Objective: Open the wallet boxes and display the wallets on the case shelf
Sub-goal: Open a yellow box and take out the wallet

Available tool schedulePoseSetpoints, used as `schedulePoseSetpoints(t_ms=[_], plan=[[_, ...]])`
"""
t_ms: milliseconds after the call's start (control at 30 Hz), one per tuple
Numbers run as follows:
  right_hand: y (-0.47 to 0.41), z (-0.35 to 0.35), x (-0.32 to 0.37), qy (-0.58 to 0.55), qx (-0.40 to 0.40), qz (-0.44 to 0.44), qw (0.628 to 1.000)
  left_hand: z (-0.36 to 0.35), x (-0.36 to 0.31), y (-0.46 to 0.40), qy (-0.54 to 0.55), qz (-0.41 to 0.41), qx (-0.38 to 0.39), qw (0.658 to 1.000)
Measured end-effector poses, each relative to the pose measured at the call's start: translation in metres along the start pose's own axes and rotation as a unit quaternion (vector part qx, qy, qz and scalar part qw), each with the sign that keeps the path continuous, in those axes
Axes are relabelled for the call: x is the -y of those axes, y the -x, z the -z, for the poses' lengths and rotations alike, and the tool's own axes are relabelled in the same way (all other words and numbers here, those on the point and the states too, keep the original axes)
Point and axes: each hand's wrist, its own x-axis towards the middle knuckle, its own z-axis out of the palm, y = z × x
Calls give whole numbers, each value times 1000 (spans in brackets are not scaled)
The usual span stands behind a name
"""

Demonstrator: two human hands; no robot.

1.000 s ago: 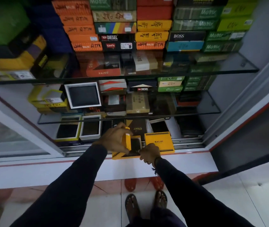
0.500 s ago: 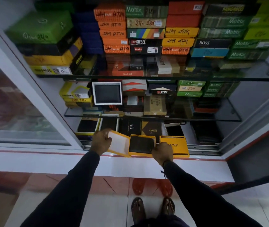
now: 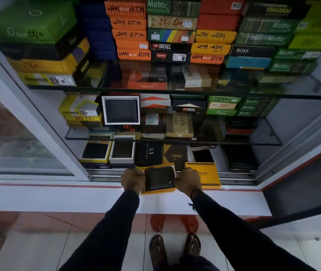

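An open yellow wallet box (image 3: 156, 191) with a dark wallet (image 3: 159, 178) inside sits on the case's front ledge, by the sliding track. My left hand (image 3: 133, 179) grips its left side and my right hand (image 3: 188, 181) grips its right side. The lid seems tucked under the box, a yellow edge showing behind it. A closed yellow BALISI box (image 3: 204, 176) lies just right of my right hand. Opened boxes showing dark wallets stand on the bottom shelf at left: one yellow-rimmed (image 3: 96, 150), one white-rimmed (image 3: 123, 149).
Glass shelves (image 3: 273, 94) above carry stacks of closed wallet boxes, with one open white-framed box (image 3: 121, 110) on the middle shelf. A sliding glass door (image 3: 19, 145) is at left. The white ledge (image 3: 58, 198) runs along the front; my feet stand on tiled floor below.
The lid that my left hand held out to the left is now under the box. Both hands have closed in on the box's sides.
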Motion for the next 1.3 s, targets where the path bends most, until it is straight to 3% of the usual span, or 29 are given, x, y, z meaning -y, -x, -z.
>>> schedulePoseSetpoints(t_ms=[167,367,467,533,767,933,1067,1200,1300], plan=[[-7,-4,6,23,25,9,999,7,10,-11,72,5,59,996],[-15,-2,1,35,26,-14,999,16,23,-7,91,-78,160,980],[-12,-5,3,57,-29,45,997,21,28,-11,103,-108,239,959],[-11,-7,10,103,-14,87,991,23,29,-12,80,-138,272,949],[-28,-12,20,125,71,66,988,22,25,-11,-26,-220,268,938],[-38,-7,23,39,70,48,996,23,31,-15,1,-231,263,937],[-33,-2,31,-96,50,64,992,23,30,-16,34,-214,281,935],[-32,19,31,-296,80,-1,952,31,22,-17,102,-194,294,930],[-31,48,22,-370,156,-40,915,48,7,-16,123,-194,308,923]])
